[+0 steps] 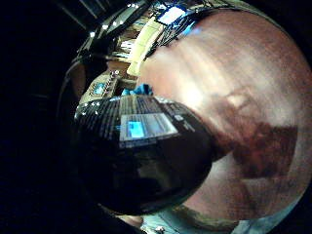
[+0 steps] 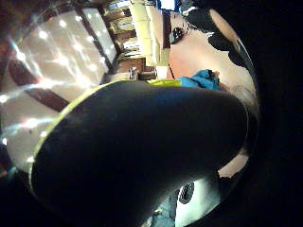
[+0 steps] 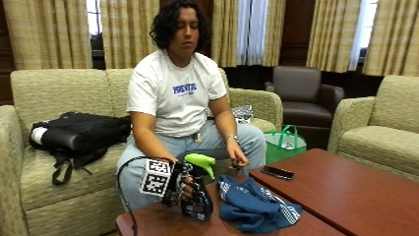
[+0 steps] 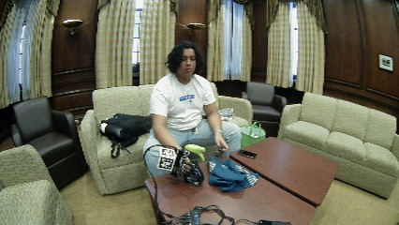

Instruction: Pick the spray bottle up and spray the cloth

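Observation:
In the outside view, a spray bottle (image 3: 198, 201) with a dark body and a green head stands upright at the near-left end of the brown table (image 3: 157, 222). My gloved right hand (image 3: 183, 184) grips its neck, fingers curled round it. I cannot tell whether its base touches the wood. The nozzle faces a crumpled blue cloth (image 3: 256, 206) lying just beside the bottle on the same table. The dark bottle (image 1: 141, 156) fills much of both palm views (image 2: 142, 151), with the blue cloth (image 2: 203, 79) beyond it. The bare left hand (image 3: 237, 162) hangs by the knee, behind the cloth.
A black phone (image 3: 278, 172) lies on the second table (image 3: 353, 191), set at an angle to the right. A green bag (image 3: 285, 142) stands on the floor behind it. A black bag (image 3: 78, 133) lies on the sofa. Cables (image 4: 199, 216) lie at the table's near end.

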`<state>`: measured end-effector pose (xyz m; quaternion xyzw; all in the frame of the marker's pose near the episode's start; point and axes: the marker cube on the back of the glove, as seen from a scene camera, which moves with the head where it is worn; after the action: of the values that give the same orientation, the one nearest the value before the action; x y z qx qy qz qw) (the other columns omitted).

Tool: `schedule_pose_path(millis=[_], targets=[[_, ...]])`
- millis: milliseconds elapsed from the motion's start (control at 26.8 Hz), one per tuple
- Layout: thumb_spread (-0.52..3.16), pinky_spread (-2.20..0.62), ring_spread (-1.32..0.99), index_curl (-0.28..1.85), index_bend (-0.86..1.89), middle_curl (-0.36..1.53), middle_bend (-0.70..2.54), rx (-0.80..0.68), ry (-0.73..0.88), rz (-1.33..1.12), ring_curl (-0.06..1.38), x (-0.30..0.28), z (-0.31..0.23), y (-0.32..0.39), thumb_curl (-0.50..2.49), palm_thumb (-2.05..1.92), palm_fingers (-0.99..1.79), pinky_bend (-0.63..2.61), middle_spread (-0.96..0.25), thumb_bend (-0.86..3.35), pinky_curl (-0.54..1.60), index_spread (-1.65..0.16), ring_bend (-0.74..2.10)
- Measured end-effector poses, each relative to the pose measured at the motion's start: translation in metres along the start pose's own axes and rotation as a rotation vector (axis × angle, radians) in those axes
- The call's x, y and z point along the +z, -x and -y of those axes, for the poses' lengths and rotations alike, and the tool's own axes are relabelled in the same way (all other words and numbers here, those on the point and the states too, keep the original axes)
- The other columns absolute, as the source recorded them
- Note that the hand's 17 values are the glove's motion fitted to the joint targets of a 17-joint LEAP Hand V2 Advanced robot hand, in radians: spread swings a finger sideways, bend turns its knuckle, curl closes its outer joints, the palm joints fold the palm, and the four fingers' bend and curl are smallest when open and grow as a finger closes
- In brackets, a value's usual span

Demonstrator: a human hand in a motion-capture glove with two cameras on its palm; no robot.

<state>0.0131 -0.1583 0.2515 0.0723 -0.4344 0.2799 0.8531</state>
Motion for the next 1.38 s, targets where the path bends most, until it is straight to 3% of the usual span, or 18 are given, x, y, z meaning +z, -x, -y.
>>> schedule_pose_path(millis=[710,1009,1121,1383], targets=[[0.88,-0.03,-0.20,0.20,0.10,0.41,0.19,-0.066,0.024,-0.005,0.39,0.020,0.032,0.015,0.43,0.86,0.64,0.27,-0.21,-0.03,0.36,-0.40,0.48],[0.88,-0.13,-0.21,0.23,0.16,0.35,0.13,-0.101,0.018,-0.008,0.39,0.022,0.034,0.018,0.43,0.86,0.94,0.42,-0.18,-0.03,0.38,-0.35,0.57],[0.88,-0.14,-0.21,0.29,0.29,0.43,0.39,-0.121,0.027,0.008,0.36,0.021,0.032,0.023,0.43,0.87,1.22,0.22,-0.20,-0.02,0.34,-0.33,0.46],[0.68,-0.21,-0.22,0.34,0.23,0.47,0.45,-0.204,0.031,0.076,0.42,0.020,0.030,0.035,0.51,0.97,1.36,0.28,-0.20,0.00,0.37,-0.29,0.55]])
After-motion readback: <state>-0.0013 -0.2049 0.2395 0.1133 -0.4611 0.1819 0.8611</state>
